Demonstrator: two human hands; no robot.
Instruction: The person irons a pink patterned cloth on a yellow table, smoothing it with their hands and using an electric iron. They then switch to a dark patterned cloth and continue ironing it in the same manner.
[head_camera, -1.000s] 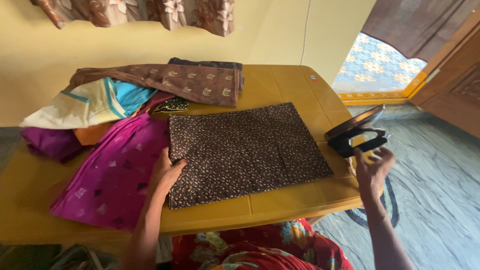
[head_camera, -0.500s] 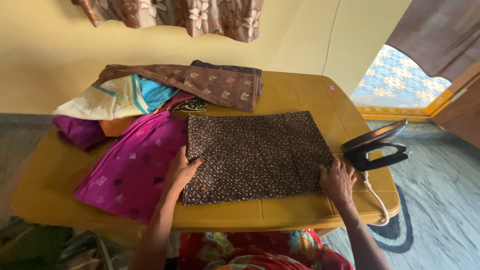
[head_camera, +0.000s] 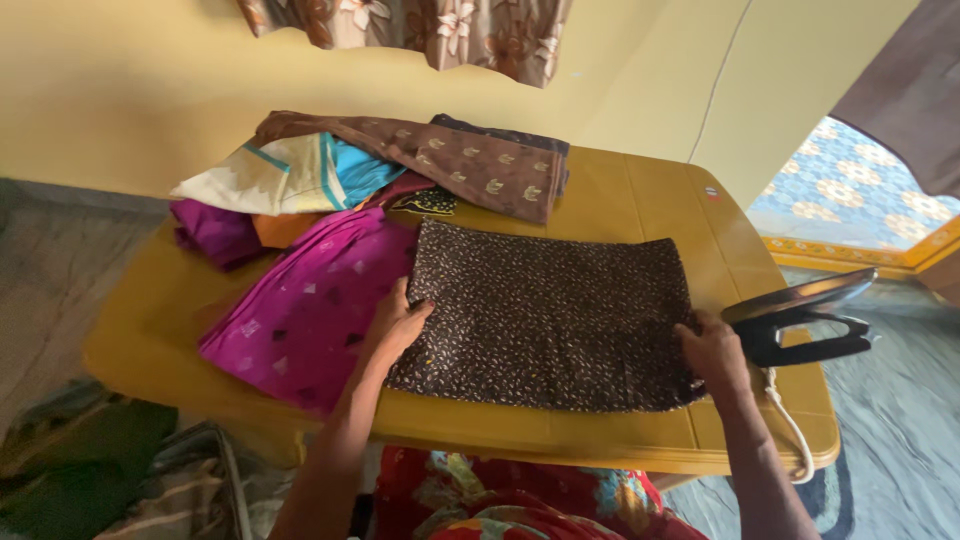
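Your left hand (head_camera: 397, 325) and right hand (head_camera: 712, 350) grip the folded brown cloth (head_camera: 550, 312) — apparently pressed flat (iron (head_camera: 800, 318) parked aside) — other garments (head_camera: 330, 210) wait.

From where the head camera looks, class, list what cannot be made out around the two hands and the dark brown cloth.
- Left hand: its fingertips lie on the dark brown cloth's edge; a grip cannot be told.
- Right hand: covers the cloth's right edge; grip unclear.
- Iron: its soleplate faces away from the camera.
- White cord: drops past the yellow table's edge; its end is hidden.
- Garment pile: lower pieces are covered by upper ones.
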